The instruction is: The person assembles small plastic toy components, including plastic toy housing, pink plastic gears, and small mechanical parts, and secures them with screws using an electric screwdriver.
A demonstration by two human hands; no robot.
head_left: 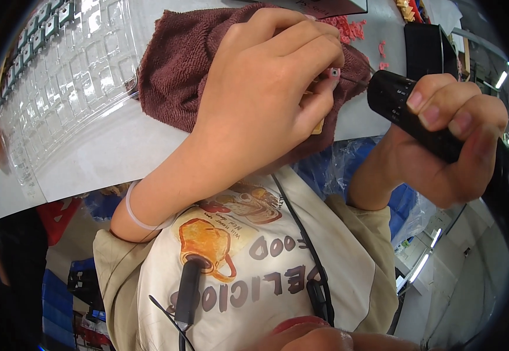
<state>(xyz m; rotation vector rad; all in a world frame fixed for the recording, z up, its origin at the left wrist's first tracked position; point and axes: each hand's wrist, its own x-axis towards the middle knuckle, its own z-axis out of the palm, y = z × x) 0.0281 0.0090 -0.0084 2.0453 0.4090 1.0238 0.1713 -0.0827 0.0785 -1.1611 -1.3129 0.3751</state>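
Observation:
My right hand [459,128] is wrapped round a black electric screwdriver [398,99]. Its thin bit points left, toward the fingers of my left hand [272,82]. Over a bunched brown towel [172,70], that left hand is closed in a pinch. A small end with a dark hole in a silver ring [334,73] shows at the fingertips, close to the bit. Bits of yellow [318,127] peek out below the thumb. Fingers hide most of the held thing, so its kind cannot be made out. Whether the bit touches it is unclear.
A clear plastic tray [85,88] with moulded pockets lies at the left, with dark green parts [44,32] at its far end. Small pink-red pieces [348,28] lie beyond the towel. At the far right stands a black box [424,50]. The white table [90,175] ends near my body.

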